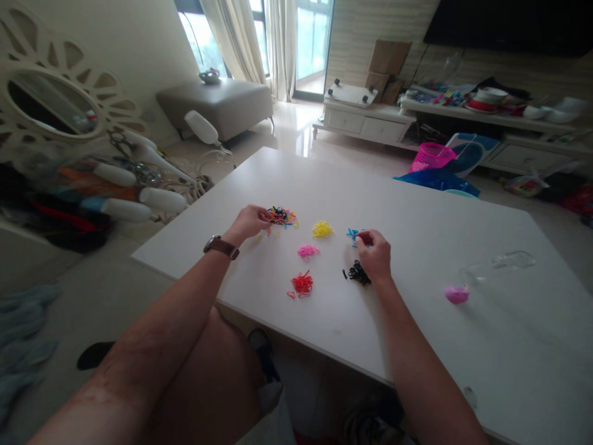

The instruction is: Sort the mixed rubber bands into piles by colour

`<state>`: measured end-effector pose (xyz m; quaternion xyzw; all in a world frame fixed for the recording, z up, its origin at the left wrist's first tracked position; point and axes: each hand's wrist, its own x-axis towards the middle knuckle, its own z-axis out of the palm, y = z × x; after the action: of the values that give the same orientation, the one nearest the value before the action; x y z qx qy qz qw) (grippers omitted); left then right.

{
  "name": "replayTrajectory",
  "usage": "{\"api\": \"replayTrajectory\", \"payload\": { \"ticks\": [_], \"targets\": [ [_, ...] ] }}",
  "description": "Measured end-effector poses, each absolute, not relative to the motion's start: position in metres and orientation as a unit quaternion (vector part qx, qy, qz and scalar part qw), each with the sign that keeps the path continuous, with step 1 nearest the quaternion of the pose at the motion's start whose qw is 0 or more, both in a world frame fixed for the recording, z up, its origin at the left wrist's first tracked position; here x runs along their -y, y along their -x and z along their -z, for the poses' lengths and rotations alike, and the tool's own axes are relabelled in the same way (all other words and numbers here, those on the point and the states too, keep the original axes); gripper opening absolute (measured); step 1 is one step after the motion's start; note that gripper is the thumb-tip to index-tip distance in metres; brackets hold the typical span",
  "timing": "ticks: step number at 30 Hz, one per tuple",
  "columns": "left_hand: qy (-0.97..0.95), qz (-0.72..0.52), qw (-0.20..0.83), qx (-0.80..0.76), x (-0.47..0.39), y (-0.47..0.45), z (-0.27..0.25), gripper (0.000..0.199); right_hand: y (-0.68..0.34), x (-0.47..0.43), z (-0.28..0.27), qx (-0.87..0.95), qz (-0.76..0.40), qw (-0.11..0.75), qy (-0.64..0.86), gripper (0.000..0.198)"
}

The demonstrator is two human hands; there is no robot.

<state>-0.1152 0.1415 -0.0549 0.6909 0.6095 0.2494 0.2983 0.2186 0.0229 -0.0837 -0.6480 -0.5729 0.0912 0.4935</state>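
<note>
At the left edge of a mixed pile of small coloured rubber bands (282, 216), my left hand (251, 224) has its fingers drawn together, their tips touching the pile. My right hand (375, 254) is pinched at the blue rubber bands (352, 235), partly covering them; what lies between its fingertips is too small to make out. Just below that hand are black rubber bands (357, 273). Between my hands lie separate heaps of yellow bands (323, 229), pink bands (307, 251) and red bands (302, 284). A few loose bands are scattered beside the mixed pile.
The white table (343, 334) also holds a clear glass or plastic container (498, 266) and a purple-pink object (456, 294) at the right. A lamp with white shades (164, 199) stands close to its left side. Beyond the far edge is a pink basket (432, 157).
</note>
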Motion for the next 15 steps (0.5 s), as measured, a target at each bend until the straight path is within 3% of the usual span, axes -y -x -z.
{"api": "replayTrajectory", "payload": {
  "ticks": [15],
  "targets": [
    [-0.683, -0.251, 0.283, -0.625, -0.136, 0.112, 0.044, 0.016, -0.215, -0.021, 0.082, 0.585, -0.113, 0.485, 0.640, 0.012]
  ]
}}
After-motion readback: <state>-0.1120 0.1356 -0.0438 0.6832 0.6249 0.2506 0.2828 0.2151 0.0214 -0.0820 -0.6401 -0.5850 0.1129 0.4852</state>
